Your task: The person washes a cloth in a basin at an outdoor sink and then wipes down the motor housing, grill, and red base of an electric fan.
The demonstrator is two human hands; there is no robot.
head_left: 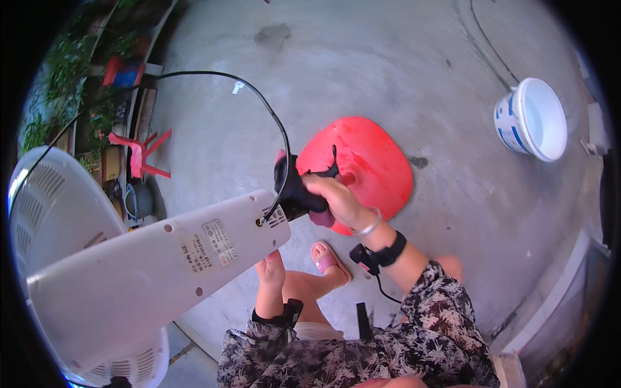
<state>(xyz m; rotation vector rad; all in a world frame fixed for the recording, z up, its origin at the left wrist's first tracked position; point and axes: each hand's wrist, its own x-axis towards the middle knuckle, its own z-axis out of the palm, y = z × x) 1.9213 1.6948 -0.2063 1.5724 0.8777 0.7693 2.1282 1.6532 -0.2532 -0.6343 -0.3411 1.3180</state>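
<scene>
A long white appliance housing, with vents, screw holes and labels, lies at a slant across the left. A black cord comes out near its right end and arcs up to the left. My left hand is beneath that end, holding it from below, with its fingers hidden behind the housing. My right hand is closed on a black and dull-pink cloth, pressed around the dark part at the housing's end. Beyond that hand is a red plastic stool with wet-looking patches on its top.
White slotted plastic pieces show behind and below the housing at left. A small red stool stands by plants. On the concrete floor at right is a white bucket. My sandalled foot is below the red stool.
</scene>
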